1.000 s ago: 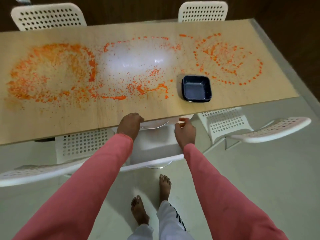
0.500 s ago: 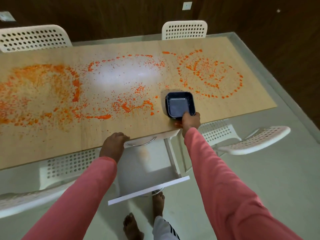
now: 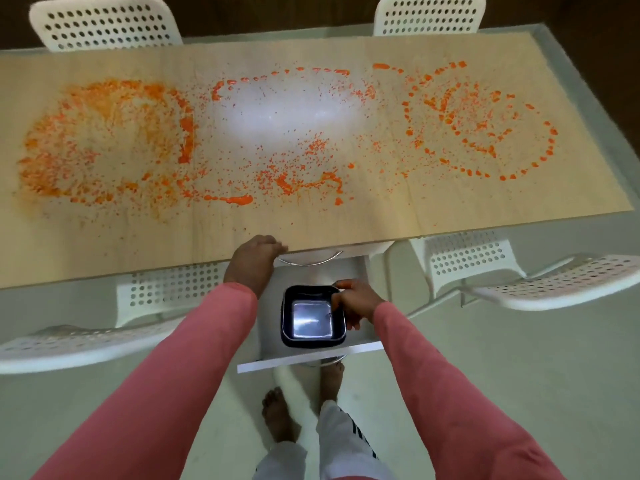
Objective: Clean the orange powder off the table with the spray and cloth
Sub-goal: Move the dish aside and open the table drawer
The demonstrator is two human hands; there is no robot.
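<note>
Head view: right hand (image 3: pixel 356 304) gripping tray (image 3: pixel 313 315) rim.

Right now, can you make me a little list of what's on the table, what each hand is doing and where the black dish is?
table top: orange powder spread in rings and patches across the wooden table
black dish: dark square dish, over the open white drawer below the table edge
right hand: grip on the dish's right rim
left hand: resting on the table's near edge, beside the drawer handle
chairs: white perforated chairs around the table
spray and cloth: not in view
</note>
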